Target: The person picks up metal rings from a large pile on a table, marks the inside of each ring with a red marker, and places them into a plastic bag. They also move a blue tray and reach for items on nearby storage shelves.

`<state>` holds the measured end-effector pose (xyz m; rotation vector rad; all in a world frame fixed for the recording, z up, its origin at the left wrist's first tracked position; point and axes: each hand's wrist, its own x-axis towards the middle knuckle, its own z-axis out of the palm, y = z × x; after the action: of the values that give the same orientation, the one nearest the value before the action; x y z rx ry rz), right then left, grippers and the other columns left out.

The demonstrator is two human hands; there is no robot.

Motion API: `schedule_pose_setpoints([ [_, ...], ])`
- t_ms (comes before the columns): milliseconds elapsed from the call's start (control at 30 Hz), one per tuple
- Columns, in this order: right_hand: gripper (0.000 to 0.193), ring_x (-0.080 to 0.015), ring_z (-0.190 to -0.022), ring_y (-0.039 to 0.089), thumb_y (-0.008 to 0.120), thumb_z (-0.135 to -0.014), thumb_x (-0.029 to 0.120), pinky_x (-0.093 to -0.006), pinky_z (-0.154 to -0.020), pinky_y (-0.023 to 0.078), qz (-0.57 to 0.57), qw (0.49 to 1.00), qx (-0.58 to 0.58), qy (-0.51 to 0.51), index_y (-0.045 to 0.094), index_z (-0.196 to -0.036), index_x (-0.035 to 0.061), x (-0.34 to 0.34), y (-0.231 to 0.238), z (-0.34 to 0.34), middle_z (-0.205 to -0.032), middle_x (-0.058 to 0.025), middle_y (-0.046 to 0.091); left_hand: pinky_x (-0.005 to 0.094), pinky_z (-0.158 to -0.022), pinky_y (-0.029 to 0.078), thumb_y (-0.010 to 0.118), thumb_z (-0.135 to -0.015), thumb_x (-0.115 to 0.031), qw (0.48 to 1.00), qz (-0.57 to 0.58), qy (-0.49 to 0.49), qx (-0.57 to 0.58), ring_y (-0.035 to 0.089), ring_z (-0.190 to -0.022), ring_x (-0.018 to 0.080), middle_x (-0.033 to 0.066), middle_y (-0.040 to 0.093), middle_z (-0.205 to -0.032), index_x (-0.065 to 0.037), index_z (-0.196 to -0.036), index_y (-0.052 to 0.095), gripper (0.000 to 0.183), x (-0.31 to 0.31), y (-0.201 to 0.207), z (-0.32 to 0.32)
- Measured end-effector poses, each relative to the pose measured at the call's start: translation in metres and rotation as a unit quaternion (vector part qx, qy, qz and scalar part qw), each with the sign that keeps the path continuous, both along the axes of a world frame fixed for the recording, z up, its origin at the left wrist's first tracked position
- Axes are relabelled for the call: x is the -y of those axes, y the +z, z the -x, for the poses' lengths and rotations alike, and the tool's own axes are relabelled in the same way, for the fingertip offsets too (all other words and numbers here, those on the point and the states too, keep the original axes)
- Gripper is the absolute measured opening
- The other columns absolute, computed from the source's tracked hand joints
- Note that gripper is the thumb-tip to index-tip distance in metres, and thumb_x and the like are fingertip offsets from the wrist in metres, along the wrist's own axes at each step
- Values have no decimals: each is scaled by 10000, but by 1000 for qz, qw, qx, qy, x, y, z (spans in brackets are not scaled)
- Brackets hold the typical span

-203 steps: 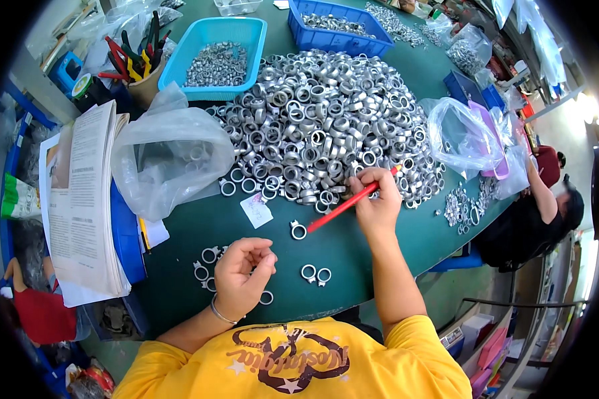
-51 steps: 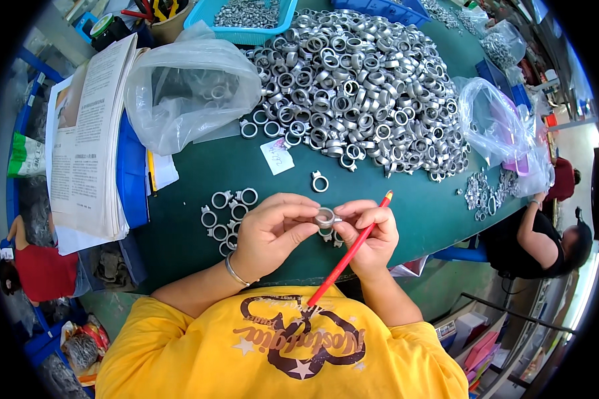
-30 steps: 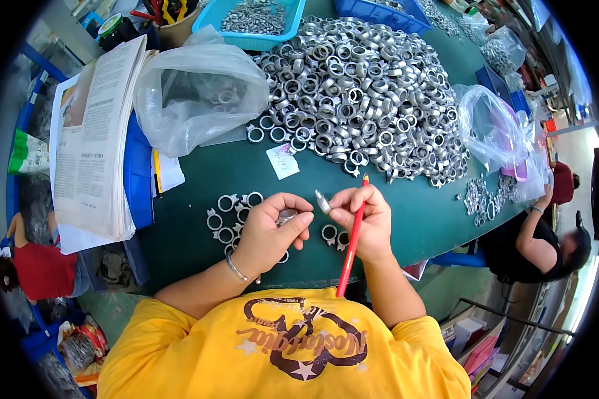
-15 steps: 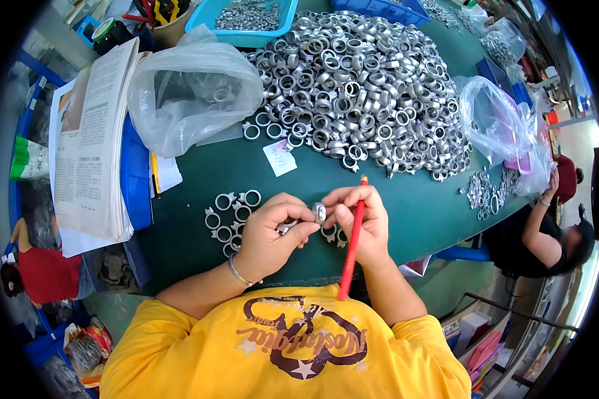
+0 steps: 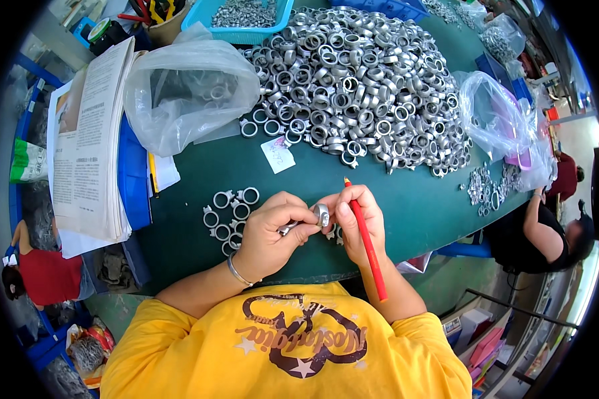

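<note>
My left hand (image 5: 269,234) pinches a silver metal ring (image 5: 321,214) between thumb and fingertips, and another metal piece (image 5: 287,228) shows in its curled fingers. Close beside it, my right hand (image 5: 365,219) has a red pencil (image 5: 370,255) tucked between thumb and fingers, tip up and away from me. The right fingertips meet the far side of the ring; their exact contact is partly hidden. Left of my hands, several similar rings (image 5: 219,232) lie flat on the green table (image 5: 199,179). A few more (image 5: 339,234) peek out below my right hand.
Beyond my hands rises a large heap of metal rings (image 5: 373,86). A clear plastic bag (image 5: 186,100) and a paper stack (image 5: 90,153) stand at left. A paper slip (image 5: 277,155) lies before the heap. Small metal parts (image 5: 482,189) and a co-worker (image 5: 546,233) are at right.
The red pencil has swung: its tip now leans left and its lower end points right, toward my right forearm. The ring is turned slightly between my fingers.
</note>
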<state>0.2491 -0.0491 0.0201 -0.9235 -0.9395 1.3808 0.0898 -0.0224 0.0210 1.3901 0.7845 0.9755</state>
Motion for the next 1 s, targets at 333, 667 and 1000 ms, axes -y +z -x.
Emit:
schedule_pose_setpoints([
  [333,114,-77,-691,527,531,-873,116,-186,-566,434,37,999,14,-4,431,-879,61,1,-5,0,-867,-89,592,184,-514,431,604,-751,65,1000,13,-23,-10,538,-598,86,49,504,-821,11,-810,579,84,0,0,1],
  [667,217,-138,-751,551,613,-753,-71,-232,-627,461,-89,994,26,-59,442,-829,37,0,-13,-2,-904,-126,557,208,-619,502,568,-796,45,984,160,-19,75,595,-713,129,84,533,-931,33,-931,560,135,0,3,-1],
  [1000,270,-198,-685,557,711,-648,-57,-271,-603,460,-260,913,298,-98,483,-751,44,2,-3,4,-784,-115,589,214,-665,514,561,-801,40,999,-22,8,-23,597,-791,138,105,547,-995,23,-971,600,175,-6,-2,3],
])
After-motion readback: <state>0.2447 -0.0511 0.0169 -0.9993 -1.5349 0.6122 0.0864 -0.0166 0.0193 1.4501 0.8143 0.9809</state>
